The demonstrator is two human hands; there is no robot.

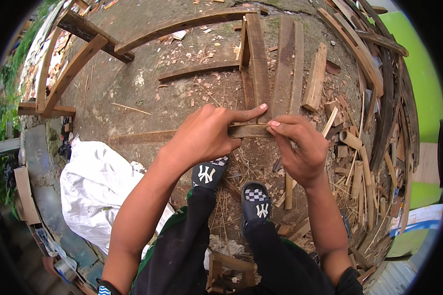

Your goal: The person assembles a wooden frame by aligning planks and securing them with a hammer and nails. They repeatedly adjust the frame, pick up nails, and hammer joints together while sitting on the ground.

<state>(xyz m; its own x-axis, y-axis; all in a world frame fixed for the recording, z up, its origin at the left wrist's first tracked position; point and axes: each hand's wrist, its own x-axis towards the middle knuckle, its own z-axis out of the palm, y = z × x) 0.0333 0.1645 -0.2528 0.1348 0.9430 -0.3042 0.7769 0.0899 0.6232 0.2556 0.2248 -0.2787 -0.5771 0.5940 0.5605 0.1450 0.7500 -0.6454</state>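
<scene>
A brown wooden strip runs sideways under my hands and meets the near end of a lengthwise plank. My left hand grips the strip close to that joint, thumb on the near side and index finger stretched across toward the plank. Just right of it, my right hand is closed, with thumb and fingertips pinched together at the strip's end. Whatever sits in that pinch is too small to make out. A curved beam joins the plank's far end, and another strip lies between.
Loose planks and a short block lie to the right, beside a pile of timber and bamboo pieces. A white sack sits at left. Another wooden frame stands at far left. Wood chips litter the ground.
</scene>
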